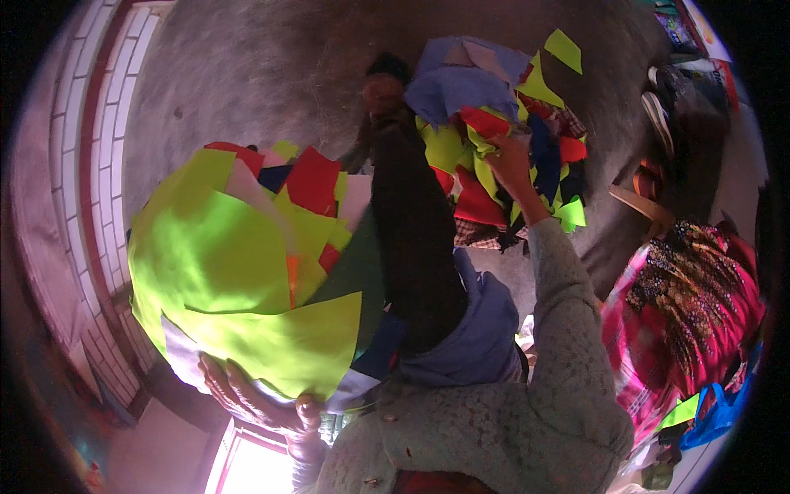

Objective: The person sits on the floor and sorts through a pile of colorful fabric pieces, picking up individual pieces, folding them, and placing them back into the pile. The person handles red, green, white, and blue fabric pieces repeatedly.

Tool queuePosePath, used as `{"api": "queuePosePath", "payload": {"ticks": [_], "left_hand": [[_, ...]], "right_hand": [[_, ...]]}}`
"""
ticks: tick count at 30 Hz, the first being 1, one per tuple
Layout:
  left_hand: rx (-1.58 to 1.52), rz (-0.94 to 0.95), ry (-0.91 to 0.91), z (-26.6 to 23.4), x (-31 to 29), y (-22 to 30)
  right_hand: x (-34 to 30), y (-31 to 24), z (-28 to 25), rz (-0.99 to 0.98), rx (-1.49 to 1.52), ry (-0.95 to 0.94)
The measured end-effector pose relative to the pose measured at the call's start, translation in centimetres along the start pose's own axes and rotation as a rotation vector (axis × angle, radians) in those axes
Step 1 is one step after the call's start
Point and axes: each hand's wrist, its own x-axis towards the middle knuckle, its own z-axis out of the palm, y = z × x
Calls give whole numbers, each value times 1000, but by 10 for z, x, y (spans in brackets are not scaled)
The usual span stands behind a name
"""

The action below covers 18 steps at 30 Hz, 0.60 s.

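At the left, a big rounded bundle of cloth pieces (222, 247), mostly neon yellow with red, white and navy bits, rests beside my leg. My left hand (255, 403) cups its near edge, fingers spread along a pale piece and thumb by the yellow cloth. Farther right lies a heap of fabric scraps (477, 198) in red, yellow, navy and check. Into it reaches my right hand (512, 160), its fingers closed on a yellow-green fabric scrap (484, 152). The scrap's lower part mixes with other pieces. A blue-grey cloth (461, 86) covers the heap's far end.
My dark-trousered leg (415, 230) stretches between bundle and heap, ending in a bare foot (383, 92). Sandals (658, 123) lie on the floor at the right. Nearer are a pink patterned cloth (683, 313) and a blue bag (716, 416). A brick-patterned wall edge (103, 165) runs along the left.
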Motion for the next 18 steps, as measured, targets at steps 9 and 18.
{"api": "queuePosePath", "payload": {"ticks": [9, 18], "left_hand": [[23, 5, 4, 3, -3, -2], [-103, 38, 40, 3, -2, -3]], "right_hand": [[-20, -87, 54, 148, -213, -21], [10, -10, 76, -34, 96, 12]]}}
